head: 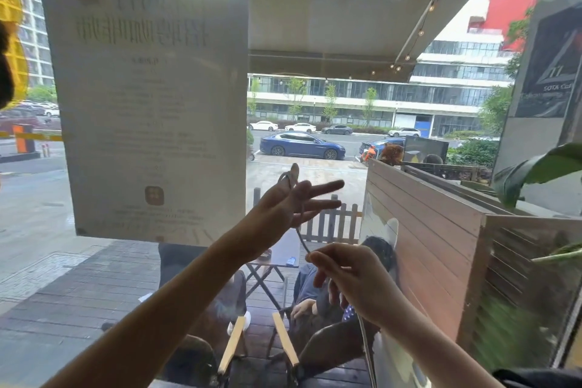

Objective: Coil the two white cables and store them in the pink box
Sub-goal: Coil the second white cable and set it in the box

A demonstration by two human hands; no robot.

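Running from hand to hand, a white cable (pixel 301 231) loops round the thumb of the left hand (pixel 289 201), crosses its palm and drops down to the right hand (pixel 349 277), then hangs on past that wrist toward the bottom edge of the view. The left hand is raised in mid-air with its fingers spread straight and pointing right, the cable draped over it rather than clenched. The right hand, nearer and lower, pinches the cable between thumb and forefinger, its other fingers loosely curled. Both forearms reach up from the near edge. Beyond them is a window, with a pale notice (pixel 148 98) stuck to the glass on the left. Outside, far off, a blue car (pixel 302 145) is parked on the street, and a wooden slatted wall (pixel 425 220) stands at right.
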